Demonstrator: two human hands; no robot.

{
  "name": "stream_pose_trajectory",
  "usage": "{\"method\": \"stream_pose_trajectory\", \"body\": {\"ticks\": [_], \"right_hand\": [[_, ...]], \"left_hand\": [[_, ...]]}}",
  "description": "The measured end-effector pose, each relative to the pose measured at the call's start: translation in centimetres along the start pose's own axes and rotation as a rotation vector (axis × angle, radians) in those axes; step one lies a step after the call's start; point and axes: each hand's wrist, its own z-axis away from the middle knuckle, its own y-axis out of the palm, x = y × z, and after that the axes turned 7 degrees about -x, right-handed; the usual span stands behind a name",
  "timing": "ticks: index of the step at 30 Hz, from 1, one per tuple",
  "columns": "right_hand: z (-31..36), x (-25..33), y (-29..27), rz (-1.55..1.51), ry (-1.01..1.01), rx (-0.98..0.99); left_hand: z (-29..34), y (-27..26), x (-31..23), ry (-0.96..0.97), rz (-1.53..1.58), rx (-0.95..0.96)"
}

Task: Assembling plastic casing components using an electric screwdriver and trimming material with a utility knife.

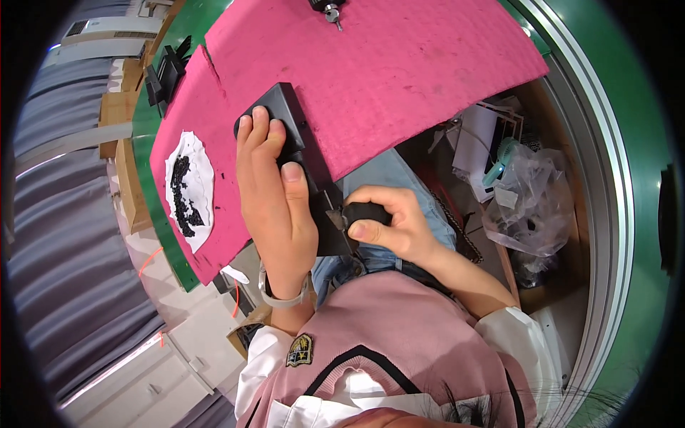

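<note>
A long black block-like part [305, 143] lies partly on the pink mat, and its near end reaches past the edge over my lap. My left hand [275, 185] presses on it from the left, with fingers along the top and thumb against it. Gripped in my right hand [399, 225] is a small scraper [367, 212] with a rounded black handle. Its short metal blade touches the part's near right edge. My fingers cover some of the handle. Left of my left hand, a crumpled white sheet [205, 182] holds a heap of black shavings [184, 192].
The pink mat [399, 64] covers a green table. At the far edge lies a black lock with keys [332, 14]. Black parts [165, 77] stand at the far left. An open drawer on the right holds a clear plastic bag [535, 203] and a turquoise-handled tool [499, 164].
</note>
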Motion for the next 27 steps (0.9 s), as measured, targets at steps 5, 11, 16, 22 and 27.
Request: {"method": "stream_pose_trajectory", "body": {"ticks": [5, 11, 16, 22, 27], "right_hand": [[-2.9, -0.3, -2.4, 0.219, -0.264, 0.133], [-4.2, -1.5, -2.6, 0.236, -0.495, 0.226], [-0.2, -1.7, -0.1, -0.024, -0.113, 0.003], [1.7, 0.7, 1.8, -0.089, 0.117, -0.14], [0.8, 0.1, 0.7, -0.041, 0.058, -0.136]], "left_hand": [[0.2, 0.0, -0.1, 0.013, -0.02, 0.001], [0.1, 0.0, 0.1, 0.006, -0.031, 0.0], [0.3, 0.0, -0.1, -0.001, -0.062, -0.013], [0.3, 0.0, 0.1, 0.001, -0.019, -0.022], [0.3, 0.1, -0.1, 0.024, -0.065, -0.028]]}}
